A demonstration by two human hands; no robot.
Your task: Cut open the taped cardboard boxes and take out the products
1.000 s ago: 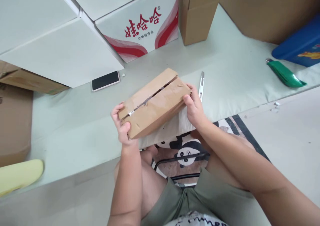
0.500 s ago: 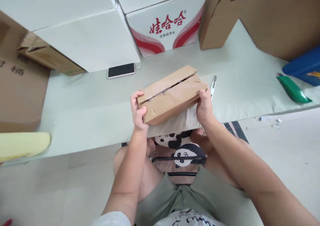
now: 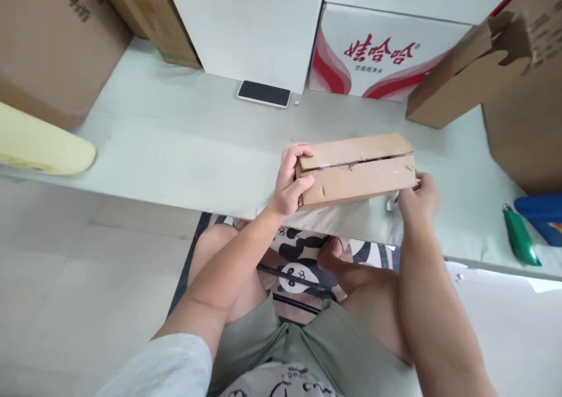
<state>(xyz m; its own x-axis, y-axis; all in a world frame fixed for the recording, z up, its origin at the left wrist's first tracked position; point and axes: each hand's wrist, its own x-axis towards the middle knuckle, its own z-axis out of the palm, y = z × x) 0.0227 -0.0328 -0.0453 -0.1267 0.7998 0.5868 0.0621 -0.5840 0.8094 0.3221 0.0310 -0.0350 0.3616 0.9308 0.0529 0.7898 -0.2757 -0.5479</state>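
A flat brown cardboard box (image 3: 357, 171) with a slit along its top rests near the front edge of the pale green table (image 3: 175, 145). My left hand (image 3: 290, 180) is closed on the box's left end, thumb on the front face. My right hand (image 3: 419, 197) sits just below the box's right end with its fingers curled. They close around a slim silver cutter (image 3: 391, 202), of which only the tip shows.
A phone (image 3: 264, 93) lies face up at the back, before a white carton with red print (image 3: 377, 57). Brown cartons stand at left (image 3: 48, 40) and right (image 3: 465, 75). A green knife (image 3: 518, 236), a blue object (image 3: 542, 218) and a yellow object (image 3: 39, 145) lie at the sides.
My view has swung left. The box has turned to lie level along the table edge. My right hand has let go of the box's right end and closed at the silver cutter.
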